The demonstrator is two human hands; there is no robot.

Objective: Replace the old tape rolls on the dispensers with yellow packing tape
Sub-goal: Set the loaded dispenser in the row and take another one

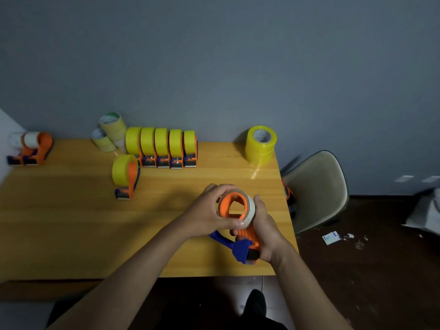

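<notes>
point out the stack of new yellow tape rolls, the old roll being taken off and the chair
stack of yellow tape rolls (260, 148), head view, side of the stack
old whitish tape roll (250, 209), head view, outer face, on the held dispenser
chair (316, 186), head view, seat shell

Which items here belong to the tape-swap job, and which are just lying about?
Job: dispenser in hand with old pale roll; left hand; right hand; stacked yellow rolls; refilled dispensers.
Lying about: chair; floor scraps.
</notes>
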